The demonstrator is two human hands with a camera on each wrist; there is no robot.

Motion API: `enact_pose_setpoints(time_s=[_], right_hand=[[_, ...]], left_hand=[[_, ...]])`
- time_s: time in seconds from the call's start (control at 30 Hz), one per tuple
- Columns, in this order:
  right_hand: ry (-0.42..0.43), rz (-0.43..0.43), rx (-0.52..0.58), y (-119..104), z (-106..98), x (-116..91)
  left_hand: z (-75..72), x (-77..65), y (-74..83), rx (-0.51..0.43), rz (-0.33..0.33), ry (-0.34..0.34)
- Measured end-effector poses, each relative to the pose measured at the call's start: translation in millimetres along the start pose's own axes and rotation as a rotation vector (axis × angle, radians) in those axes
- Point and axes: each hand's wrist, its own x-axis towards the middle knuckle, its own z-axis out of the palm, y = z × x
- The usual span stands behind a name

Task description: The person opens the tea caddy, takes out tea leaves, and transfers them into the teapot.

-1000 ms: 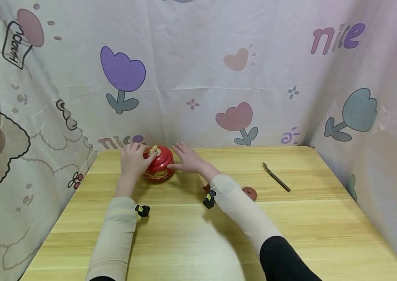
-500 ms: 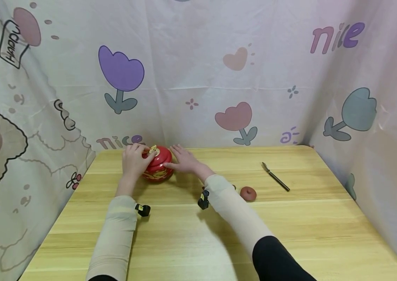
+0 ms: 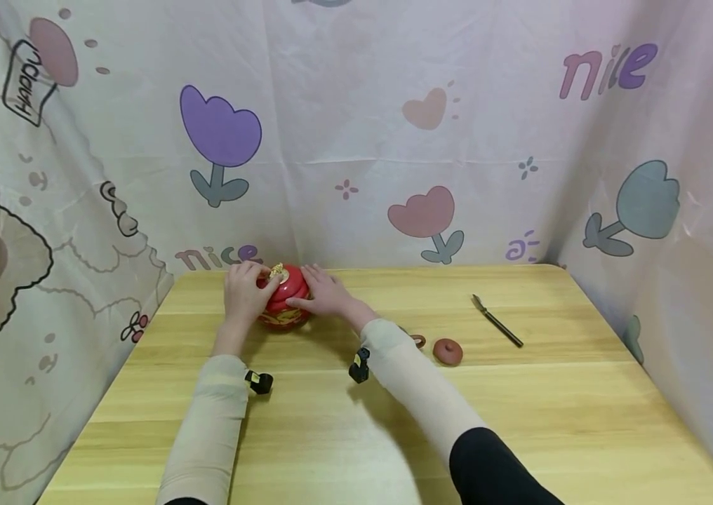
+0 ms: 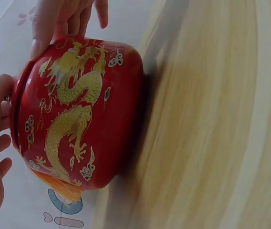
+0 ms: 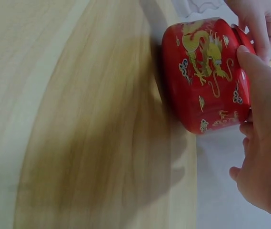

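Observation:
A round red lidded jar with gold dragon designs stands at the back left of the table. My left hand is at its lid, thumb and fingers around the gold knob on top. An orange tassel hangs beside the lid in the left wrist view. My right hand grips the jar from the right, thumb on the shoulder just under the lid and fingers behind. Those fingers are partly hidden by the jar in the right wrist view.
Right of my right sleeve lies a round reddish-brown lid-like piece with a small knob. A brown ring-shaped part shows beside the sleeve, the rest hidden. Farther right is a slim dark-handled knife. A printed cloth hangs behind the table.
My right hand has moved left from beside the jar onto its side. Its sleeve has uncovered more of the brown pieces. The left hand stays at the lid knob.

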Motion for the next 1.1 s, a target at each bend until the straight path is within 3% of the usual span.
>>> enact_pose_setpoints(time_s=[0.2, 0.53, 0.8, 1.1], right_hand=[[-0.010, 0.017, 0.012, -3.1, -2.6, -3.5], [-0.023, 0.027, 0.001, -7.1, -8.1, -8.2], [-0.019, 0.022, -0.008, -6.0, -6.8, -8.8], [-0.026, 0.024, -0.003, -5.7, -7.1, -9.1]], left_hand=[[2.6, 0.5, 0.1, -0.003, 0.001, 0.022], [-1.7, 0.3, 6.3, 0.020, -0.031, 0.004], [-1.7, 0.3, 7.0, 0.004, -0.026, 0.056], [-4.6, 3.6, 8.8, 0.002, -0.064, 0.043]])
